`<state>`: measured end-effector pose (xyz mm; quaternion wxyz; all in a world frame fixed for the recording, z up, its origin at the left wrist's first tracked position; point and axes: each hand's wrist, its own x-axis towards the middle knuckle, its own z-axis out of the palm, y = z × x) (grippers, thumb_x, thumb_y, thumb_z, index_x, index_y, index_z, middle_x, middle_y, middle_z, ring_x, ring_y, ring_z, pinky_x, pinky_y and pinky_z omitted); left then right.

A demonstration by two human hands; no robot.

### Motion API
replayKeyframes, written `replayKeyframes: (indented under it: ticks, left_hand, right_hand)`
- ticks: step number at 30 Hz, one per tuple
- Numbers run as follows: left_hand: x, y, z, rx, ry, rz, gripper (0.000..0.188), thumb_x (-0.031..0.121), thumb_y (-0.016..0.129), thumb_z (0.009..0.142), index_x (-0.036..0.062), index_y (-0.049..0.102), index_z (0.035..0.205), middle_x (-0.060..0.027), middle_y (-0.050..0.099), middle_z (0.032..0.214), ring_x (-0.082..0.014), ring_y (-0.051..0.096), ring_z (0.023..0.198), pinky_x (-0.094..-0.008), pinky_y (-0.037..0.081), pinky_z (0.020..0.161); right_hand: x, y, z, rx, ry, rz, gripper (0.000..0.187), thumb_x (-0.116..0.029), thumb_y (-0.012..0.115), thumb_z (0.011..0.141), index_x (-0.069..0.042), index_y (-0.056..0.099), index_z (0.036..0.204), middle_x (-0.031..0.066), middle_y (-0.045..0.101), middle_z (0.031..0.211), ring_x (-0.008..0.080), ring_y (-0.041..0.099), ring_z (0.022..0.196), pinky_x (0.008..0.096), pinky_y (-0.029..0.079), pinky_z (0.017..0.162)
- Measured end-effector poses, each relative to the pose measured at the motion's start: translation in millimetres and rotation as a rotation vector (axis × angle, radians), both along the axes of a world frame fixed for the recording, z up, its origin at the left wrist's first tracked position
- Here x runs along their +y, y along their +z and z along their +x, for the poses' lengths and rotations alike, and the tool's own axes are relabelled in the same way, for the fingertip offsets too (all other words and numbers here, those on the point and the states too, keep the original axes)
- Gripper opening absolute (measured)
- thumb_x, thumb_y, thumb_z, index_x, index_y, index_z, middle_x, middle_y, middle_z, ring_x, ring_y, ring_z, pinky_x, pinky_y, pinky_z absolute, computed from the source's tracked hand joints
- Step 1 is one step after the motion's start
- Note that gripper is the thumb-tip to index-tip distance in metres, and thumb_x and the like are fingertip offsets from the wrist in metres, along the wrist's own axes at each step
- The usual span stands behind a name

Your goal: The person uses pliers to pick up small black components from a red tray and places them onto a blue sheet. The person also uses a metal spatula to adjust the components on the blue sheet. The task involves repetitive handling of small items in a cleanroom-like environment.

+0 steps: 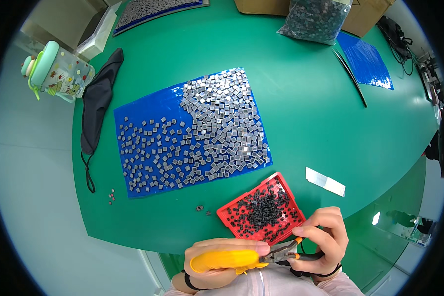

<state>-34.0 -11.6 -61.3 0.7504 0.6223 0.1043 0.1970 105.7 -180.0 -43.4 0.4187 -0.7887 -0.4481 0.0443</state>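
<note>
My left hand (pixel 213 280) is wrapped round a smooth yellow curved object (pixel 224 260), whose kind I cannot make out. In my right hand (pixel 328 239) is a pair of pliers (pixel 280 254) with black and orange handles. Their metal jaws meet the right end of the yellow object, by my left thumb; whether anything is between the jaws is too small to tell. Just beyond both hands lies a tilted red tray (pixel 293 197) with many small black pieces (pixel 265 209). Farther off, a blue sheet (pixel 150 104) carries many small grey square pieces (pixel 227 113), densest on its right side.
A silver strip (pixel 325 181) and black tweezers (pixel 351 79) lie at right, near a second blue sheet (pixel 366 59). A full plastic bag (pixel 318 20) stands far back. At left are a green-lidded cup (pixel 61 71), a black pouch (pixel 99 101) and tiny pink bits (pixel 111 196).
</note>
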Motion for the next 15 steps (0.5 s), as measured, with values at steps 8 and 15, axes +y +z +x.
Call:
replayKeyframes:
  ticks: [8,15]
  left_hand:
    - [5.2,11.0,3.2,0.063,-0.019,-0.012,0.028,-0.016,0.063,0.070,-0.0055,0.069,0.096,-0.0161,0.070,0.098,-0.0210,0.070,0.080,-0.0282,0.057,0.068]
    - [-1.1,-4.7,-4.7,0.144,-0.030,0.034,0.020,-0.004,0.073,0.074,-0.0040,0.070,0.093,-0.0122,0.072,0.087,-0.0183,0.070,0.075,-0.0259,0.057,0.066]
  right_hand:
    - [0.1,-1.2,7.3,0.008,0.107,0.020,0.048,-0.031,0.081,0.052,-0.006,0.069,0.091,0.0048,0.054,0.088,0.0213,0.054,0.078,0.0338,0.040,0.067]
    - [-2.4,0.2,1.3,-0.122,-0.001,0.000,0.046,-0.037,0.080,0.053,-0.010,0.069,0.089,0.0037,0.054,0.089,0.0210,0.054,0.077,0.0355,0.037,0.068]
